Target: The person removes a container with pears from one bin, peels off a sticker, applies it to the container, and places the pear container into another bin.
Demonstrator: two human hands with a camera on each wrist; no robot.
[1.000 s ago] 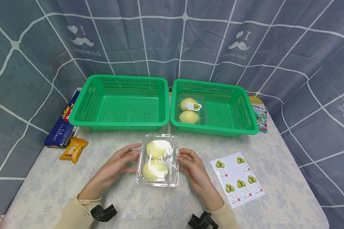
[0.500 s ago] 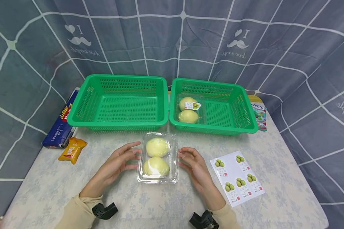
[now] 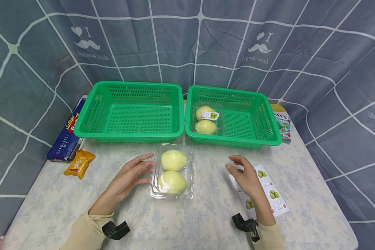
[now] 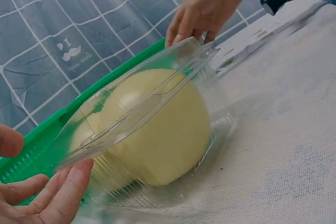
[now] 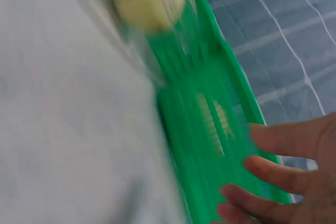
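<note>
Only overhead: sticker sheet (image 3: 270, 194) under right hand (image 3: 245, 175)

Counter (image 3: 206, 222): pale grey-white cloth, faint bluish floral mottling.
Backdrop curtain (image 3: 187, 45): slate blue-grey, white curved grid lines, white moustache-and-heart print with script lettering.
Left basket (image 3: 129, 111) and right basket (image 3: 256, 116): bright green, slotted lattice walls and floor.
Clamshell box (image 3: 172, 172): clear, colourless, holding two pale yellow-green fruits.
Boxed fruit in right basket (image 3: 206, 120): same pale yellow; white label with green fruit picture.
Sticker sheet (image 3: 273, 194): white, green fruit pairs, small red marks.
Spaghetti packet (image 3: 65, 133): dark blue, white lettering, red-yellow logo.
Snack sachet (image 3: 80, 163): orange-yellow, red patch.
Sleeves (image 3: 84, 231): beige; wrist mounts black.
</note>
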